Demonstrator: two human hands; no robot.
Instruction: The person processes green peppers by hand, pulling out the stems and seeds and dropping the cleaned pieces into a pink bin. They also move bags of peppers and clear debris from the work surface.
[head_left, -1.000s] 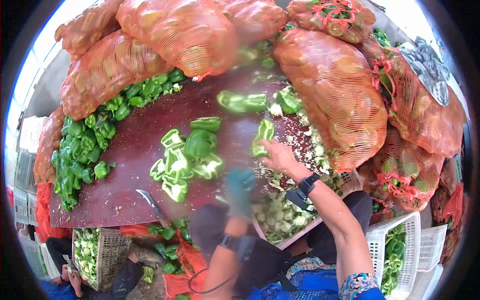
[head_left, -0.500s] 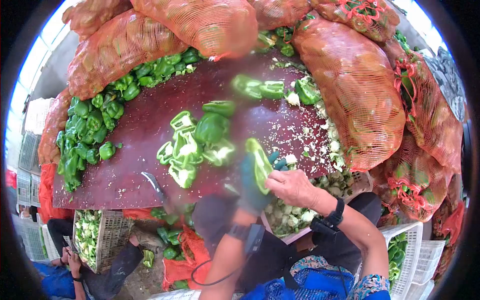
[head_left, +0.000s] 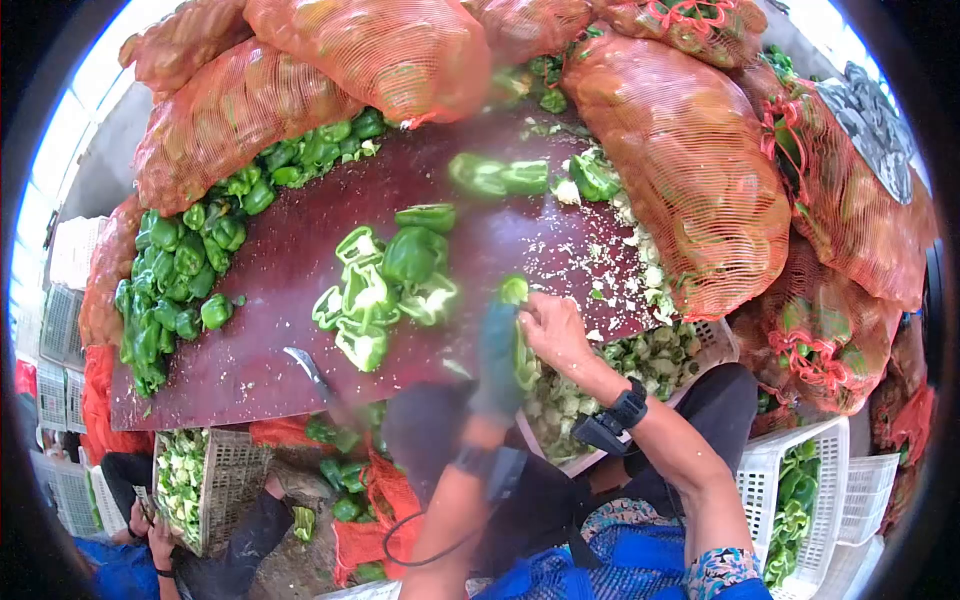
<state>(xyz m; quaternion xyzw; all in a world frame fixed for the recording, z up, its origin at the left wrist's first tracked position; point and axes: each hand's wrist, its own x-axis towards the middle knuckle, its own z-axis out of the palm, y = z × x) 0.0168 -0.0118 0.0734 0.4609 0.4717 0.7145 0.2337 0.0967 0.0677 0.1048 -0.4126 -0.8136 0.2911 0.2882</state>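
The tabletop [head_left: 270,340] is maroon, the whole peppers [head_left: 175,260] green, the mesh sacks [head_left: 690,170] orange-red.

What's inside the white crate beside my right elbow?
Green peppers show in the top of the crate. Whatever lies beneath that layer is covered, so I can't tell how deep they go.

left hand [head_left: 500,350]: blue-green glove, look blurred | left wrist: dark band with grey box-like device [head_left: 490,468], thin dark cable [head_left: 425,562] in a loop | right wrist: black strap [head_left: 627,402] with black block [head_left: 600,434] | right sleeve [head_left: 722,572]: floral, blue and pink | top [head_left: 570,578]: bright blue, mesh-like texture | trousers [head_left: 715,405]: dark
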